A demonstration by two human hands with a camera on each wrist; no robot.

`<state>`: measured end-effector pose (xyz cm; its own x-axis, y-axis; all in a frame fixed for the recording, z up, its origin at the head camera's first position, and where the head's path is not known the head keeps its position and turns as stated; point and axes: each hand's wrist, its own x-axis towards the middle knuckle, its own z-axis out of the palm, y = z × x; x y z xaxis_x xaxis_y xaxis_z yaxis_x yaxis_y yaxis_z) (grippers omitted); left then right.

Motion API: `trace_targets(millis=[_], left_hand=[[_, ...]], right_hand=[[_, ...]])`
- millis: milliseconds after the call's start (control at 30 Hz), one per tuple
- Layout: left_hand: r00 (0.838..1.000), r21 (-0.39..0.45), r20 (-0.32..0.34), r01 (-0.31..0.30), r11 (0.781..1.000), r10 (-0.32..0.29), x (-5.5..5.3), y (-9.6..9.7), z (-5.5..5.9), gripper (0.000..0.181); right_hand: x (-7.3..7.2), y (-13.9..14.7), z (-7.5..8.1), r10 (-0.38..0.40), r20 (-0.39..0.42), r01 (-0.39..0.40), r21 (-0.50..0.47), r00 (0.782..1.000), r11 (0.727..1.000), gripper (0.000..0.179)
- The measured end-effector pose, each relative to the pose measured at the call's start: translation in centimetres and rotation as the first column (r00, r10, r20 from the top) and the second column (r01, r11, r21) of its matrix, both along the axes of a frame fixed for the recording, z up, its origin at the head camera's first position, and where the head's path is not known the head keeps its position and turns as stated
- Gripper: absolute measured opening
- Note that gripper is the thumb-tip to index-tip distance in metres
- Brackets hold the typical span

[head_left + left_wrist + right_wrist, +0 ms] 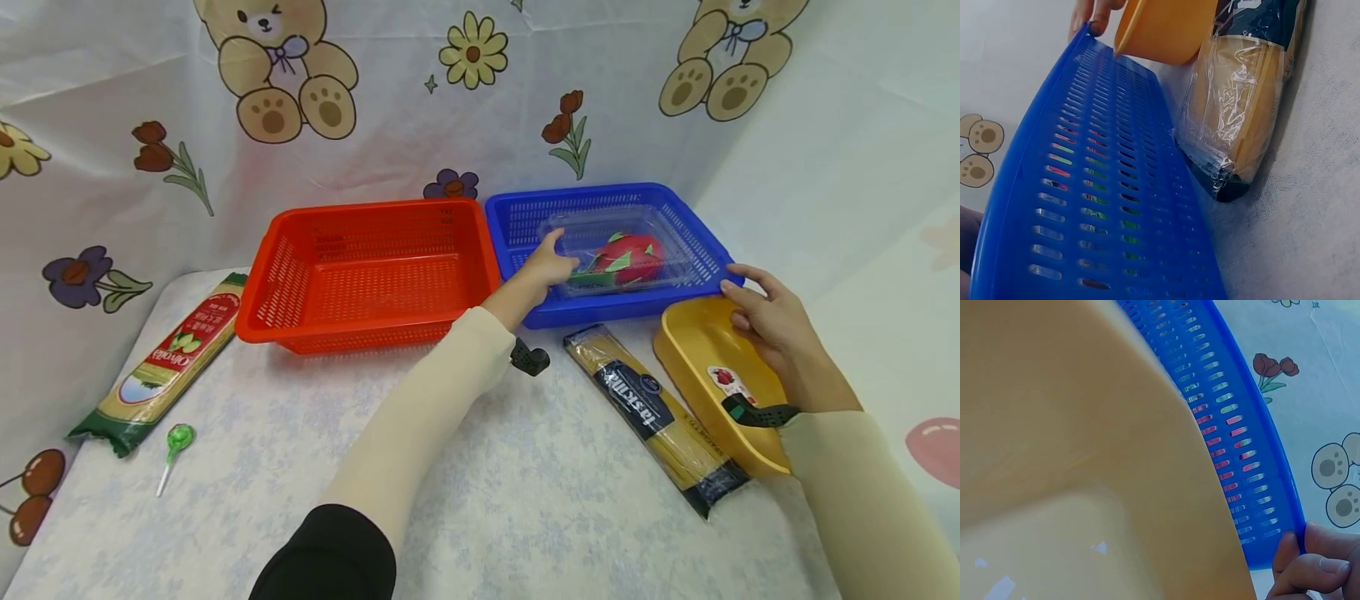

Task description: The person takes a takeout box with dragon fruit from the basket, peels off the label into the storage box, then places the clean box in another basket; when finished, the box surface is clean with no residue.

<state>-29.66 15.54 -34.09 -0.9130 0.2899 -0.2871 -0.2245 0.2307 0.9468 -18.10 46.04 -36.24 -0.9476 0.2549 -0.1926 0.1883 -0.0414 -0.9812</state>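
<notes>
A clear plastic box (675,250) lies inside the blue basket (592,312), with a red dragon fruit (641,257) showing through it. My left hand (546,268) reaches over the basket's front side, index finger and thumb spread at the left end of the box. Only a dark sliver of that hand enters the left wrist view. At the basket's front right corner, my right hand (768,325) grips the rim between thumb and fingers. Those fingers (1316,572) show on the blue rim in the right wrist view. Below them sits a yellow tub (693,333) with a sticker inside.
A spaghetti pack (645,408) lies slanted against the tub. Left of the blue basket stands a red basket (367,329). A second, green-ended pasta pack (176,358) and a green lollipop (180,437) lie at the left. Patterned cloth (405,100) hangs behind.
</notes>
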Motion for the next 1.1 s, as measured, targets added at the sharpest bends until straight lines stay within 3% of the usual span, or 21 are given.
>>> trace_targets(millis=[100, 200, 300, 400, 467, 567, 733, 800, 967, 1033, 1100], left_hand=[[1.0, -0.02, 0.01, 0.014, 1.0, -0.014, -0.1, -0.1, 0.0, 0.067], [1.0, -0.088, -0.029, 0.005, 0.996, -0.008, -0.1, 0.0, -0.1, 0.067], [0.992, -0.213, -0.124, -0.036, 0.976, 0.01, 0.3, 0.1, 0.0, 0.066], [0.966, -0.32, -0.257, -0.092, 0.943, 0.007, 0.9, -0.1, 0.3, 0.067], [0.934, -0.333, -0.355, -0.097, 0.938, -0.029, 1.6, -0.6, 0.7, 0.066], [0.869, -0.321, -0.484, -0.063, 0.945, -0.107, 3.2, -2.0, 1.7, 0.064], [0.768, -0.307, -0.609, 0.004, 0.952, -0.2, 6.6, -5.8, 3.0, 0.059], [0.739, -0.316, -0.634, 0.021, 0.949, -0.227, 8.0, -7.4, 3.2, 0.059], [0.654, -0.34, -0.706, 0.024, 0.94, -0.272, 10.8, -11.8, 2.9, 0.061], [0.634, -0.359, -0.72, 0.005, 0.933, -0.281, 11.9, -13.8, 2.6, 0.062], [0.628, -0.392, -0.719, -0.014, 0.92, -0.297, 13.0, -15.8, 2.3, 0.064]], right_hand=[[-0.1, -0.2, 0.1, 0.0, 0.004, 0.0, -0.005, 1.0, 1.0, 0.067], [-0.2, -0.2, 0.2, 0.011, 0.017, -0.011, -0.003, 1.0, 1.0, 0.067], [-0.4, 0.0, 0.5, 0.029, 0.037, -0.031, 0.057, 0.999, 0.998, 0.067], [-0.5, 0.1, 0.8, 0.035, 0.061, -0.045, 0.183, 0.998, 0.982, 0.066], [-0.3, 0.0, 1.0, 0.037, 0.07, -0.055, 0.267, 0.997, 0.962, 0.069], [0.1, -0.1, 1.6, 0.077, 0.098, -0.109, 0.375, 0.992, 0.921, 0.078], [1.1, -0.6, 3.3, 0.161, 0.136, -0.211, 0.616, 0.977, 0.759, 0.088], [1.6, -1.1, 4.0, 0.164, 0.122, -0.204, 0.666, 0.979, 0.717, 0.087], [3.5, -3.9, 5.8, 0.2, 0.033, -0.168, 0.682, 0.979, 0.712, 0.072], [4.6, -5.7, 6.5, 0.224, -0.018, -0.148, 0.7, 0.974, 0.699, 0.065], [5.8, -7.8, 6.9, 0.253, -0.087, -0.112, 0.73, 0.964, 0.674, 0.059]])
